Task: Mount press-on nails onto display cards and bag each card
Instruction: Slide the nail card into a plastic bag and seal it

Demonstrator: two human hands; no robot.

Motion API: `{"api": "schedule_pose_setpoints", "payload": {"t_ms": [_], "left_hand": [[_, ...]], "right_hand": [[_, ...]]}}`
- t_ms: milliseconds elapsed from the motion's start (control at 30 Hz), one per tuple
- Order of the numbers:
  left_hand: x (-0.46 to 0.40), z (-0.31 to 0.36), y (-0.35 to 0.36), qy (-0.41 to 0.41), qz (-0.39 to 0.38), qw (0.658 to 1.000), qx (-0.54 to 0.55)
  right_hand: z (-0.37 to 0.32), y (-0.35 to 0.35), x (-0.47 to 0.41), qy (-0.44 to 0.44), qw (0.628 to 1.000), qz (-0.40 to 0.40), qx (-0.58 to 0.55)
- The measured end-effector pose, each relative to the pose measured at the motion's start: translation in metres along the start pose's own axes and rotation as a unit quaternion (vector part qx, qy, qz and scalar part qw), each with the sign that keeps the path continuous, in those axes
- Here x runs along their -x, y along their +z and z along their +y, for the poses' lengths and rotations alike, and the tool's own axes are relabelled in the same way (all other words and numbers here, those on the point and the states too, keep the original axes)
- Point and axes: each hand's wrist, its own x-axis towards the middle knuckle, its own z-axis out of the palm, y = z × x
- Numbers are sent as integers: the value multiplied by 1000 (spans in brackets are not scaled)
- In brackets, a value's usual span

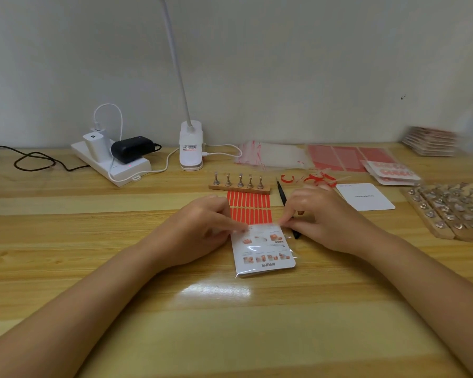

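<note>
My white display card [264, 249], printed side up, lies flat inside its clear bag [294, 255] on the wooden table, just before the red adhesive strips [249, 207].

Bare table [230, 336] fills the lower frame, open for passage. At centre, both forearms flank the bagged card [262, 252]. Behind it lie red strips [249, 205], a stand [239, 188] and tweezers [281, 195]. Nail racks [448, 211] crowd the right edge, a power strip [112, 165] the upper left.

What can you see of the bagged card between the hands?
The card is white, with rounded corners, small printed nail photos and text facing up. It lies flat on the wooden table inside a clear plastic bag. Both hands pinch its far edge: left hand, right hand. That edge overlaps a sheet of red strips.
</note>
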Motion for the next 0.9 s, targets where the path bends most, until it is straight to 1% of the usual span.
{"api": "schedule_pose_setpoints", "payload": {"t_ms": [133,267,467,500,533,600,633,667,733,767,900], "left_hand": [[1,4,-2,19,-19,999,-34],[-2,9,-5,52,-14,996,-67],[-4,8,-4,75,-14,992,-104],[-4,8,-4,78,-14,991,-108],[-4,8,-3,80,-13,990,-111],[-5,7,-3,82,-10,990,-117],[-5,7,-3,85,-7,989,-120],[-5,7,-2,88,-2,989,-121],[-6,5,-1,93,7,988,-120],[-6,4,0,95,10,988,-119],[-5,3,0,98,7,988,-115]], "right_hand": [[1,0,0,7,1000,1,2],[-1,-2,0,8,1000,-11,16],[-12,-11,-4,18,992,-61,108],[-14,-13,-3,22,990,-56,128],[-17,-14,-2,16,988,-30,148],[-26,-13,1,-22,985,47,165],[-32,-11,3,-50,984,69,158],[-39,-8,5,-79,983,69,149],[-49,1,8,-118,984,28,134],[-51,3,9,-121,985,9,126],[-46,0,13,-89,991,-34,90]]}}
